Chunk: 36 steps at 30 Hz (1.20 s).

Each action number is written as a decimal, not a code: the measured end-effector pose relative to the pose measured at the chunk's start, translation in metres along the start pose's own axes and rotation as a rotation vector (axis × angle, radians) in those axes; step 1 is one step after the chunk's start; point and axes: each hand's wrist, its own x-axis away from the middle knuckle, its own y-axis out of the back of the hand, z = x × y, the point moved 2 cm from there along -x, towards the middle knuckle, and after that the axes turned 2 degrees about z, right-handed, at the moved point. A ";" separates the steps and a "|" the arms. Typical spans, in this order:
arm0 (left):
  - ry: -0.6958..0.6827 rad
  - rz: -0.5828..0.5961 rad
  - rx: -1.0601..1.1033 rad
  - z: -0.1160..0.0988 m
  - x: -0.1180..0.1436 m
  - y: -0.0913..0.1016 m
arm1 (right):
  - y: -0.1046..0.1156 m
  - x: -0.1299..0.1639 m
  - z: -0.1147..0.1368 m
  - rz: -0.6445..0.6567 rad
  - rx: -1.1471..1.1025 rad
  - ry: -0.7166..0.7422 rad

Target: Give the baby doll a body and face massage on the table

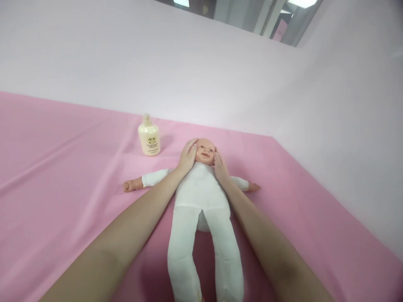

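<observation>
While both bare forearms are reaching away from the near edge of the pink sheet point(56, 167), a baby doll point(201, 197) in a white suit is lying on its back between them, legs pointing toward the near edge and arms spread flat. Farther in, the left hand point(187, 157) is cupping one side of the doll's head (fingers curved over temple and cheek), and the right hand point(220, 167) is pressing its fingers against the other cheek; neither is gripping anything else. Beyond the left hand, toward the sheet's far edge, a cream lotion bottle point(149, 137) is standing upright, near the head but not touching it. Pale pink walls point(220, 71) are rising behind.
</observation>
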 end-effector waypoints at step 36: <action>0.068 -0.007 0.055 -0.017 0.002 0.005 | -0.003 -0.005 -0.006 0.009 0.004 0.013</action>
